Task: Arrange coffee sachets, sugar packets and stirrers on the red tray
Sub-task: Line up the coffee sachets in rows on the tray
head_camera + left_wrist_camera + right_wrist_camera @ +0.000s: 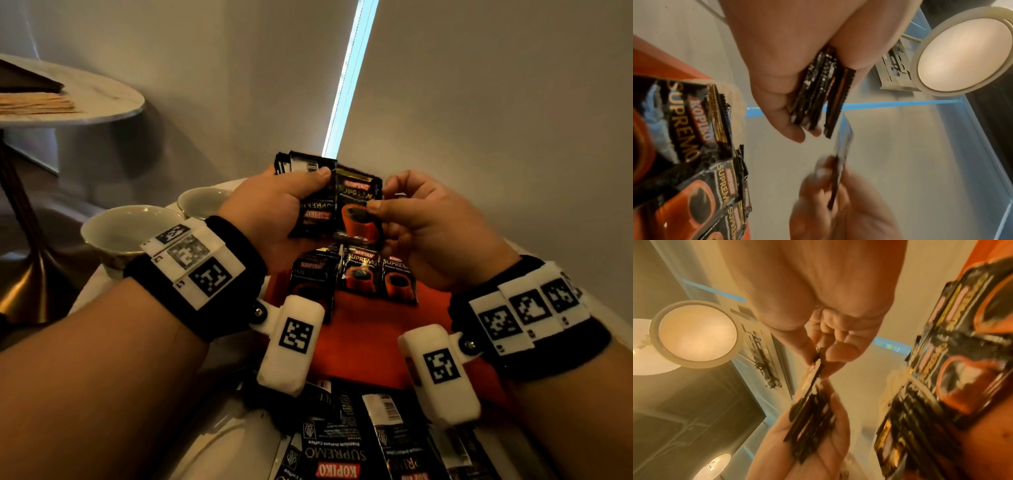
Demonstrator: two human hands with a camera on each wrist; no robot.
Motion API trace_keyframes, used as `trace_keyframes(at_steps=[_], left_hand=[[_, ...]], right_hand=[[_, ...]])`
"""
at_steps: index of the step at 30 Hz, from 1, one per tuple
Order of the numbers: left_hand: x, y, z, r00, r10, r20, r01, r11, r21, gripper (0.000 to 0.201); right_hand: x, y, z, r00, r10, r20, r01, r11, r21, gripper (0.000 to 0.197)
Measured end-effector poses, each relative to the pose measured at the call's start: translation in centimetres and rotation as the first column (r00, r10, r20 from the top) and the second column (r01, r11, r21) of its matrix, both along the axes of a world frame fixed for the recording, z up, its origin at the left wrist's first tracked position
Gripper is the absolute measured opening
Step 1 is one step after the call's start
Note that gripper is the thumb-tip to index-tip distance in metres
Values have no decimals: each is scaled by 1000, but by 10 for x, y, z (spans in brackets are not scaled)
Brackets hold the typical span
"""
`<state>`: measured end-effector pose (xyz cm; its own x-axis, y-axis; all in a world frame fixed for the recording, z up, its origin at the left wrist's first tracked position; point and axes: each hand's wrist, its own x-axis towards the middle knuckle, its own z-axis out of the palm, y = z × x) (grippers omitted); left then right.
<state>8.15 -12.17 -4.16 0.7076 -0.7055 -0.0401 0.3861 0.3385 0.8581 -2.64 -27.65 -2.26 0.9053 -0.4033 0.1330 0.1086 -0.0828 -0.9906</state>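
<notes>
My left hand (274, 202) grips a stack of black coffee sachets (305, 168), seen edge-on in the left wrist view as a bundle (818, 91). My right hand (421, 219) pinches one black-and-orange coffee sachet (359, 209) between thumb and fingers, right beside the stack, above the red tray (370, 342). In the right wrist view the pinched sachet (816, 369) shows edge-on against the left hand's stack (809, 423). Three sachets (363, 270) lie face up in a row on the tray's far part. No sugar packets or stirrers show.
More black sachets (359, 442) lie loose at the tray's near edge. Two pale ceramic cups (126, 229) stand left of the tray. A round marble side table (96, 99) stands further left. A wall and a blind rise close behind the tray.
</notes>
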Motion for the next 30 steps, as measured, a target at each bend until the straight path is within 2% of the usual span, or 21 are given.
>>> trace_keyframes(at_steps=[3, 6, 11, 16, 19, 23, 30], left_hand=[[2, 1, 2, 998, 53, -36, -52, 998, 18, 34], [0, 3, 3, 998, 31, -59, -29, 999, 33, 27], [-7, 3, 5, 997, 24, -73, -22, 999, 26, 31], [-10, 0, 0, 999, 14, -51, -12, 1000, 23, 29], [-10, 2, 1, 1000, 7, -26, -6, 999, 31, 27], [-8, 4, 2, 1000, 0, -9, 1, 1000, 23, 30], [-11, 4, 0, 1000, 2, -8, -2, 1000, 27, 29]], right_hand=[[-15, -18, 1, 993, -122, -2, 122, 991, 49, 22], [-29, -39, -16, 972, -216, -89, 225, 969, 105, 20], [-30, -48, -41, 971, -161, -174, 196, 958, 207, 20], [-28, -44, -44, 953, -76, -293, 114, 987, 116, 23], [-30, -44, -45, 950, -51, -309, 87, 991, 106, 23], [-30, -44, -46, 948, -111, -299, 110, 994, -20, 19], [-32, -41, -46, 950, -124, -287, 112, 992, -61, 19]])
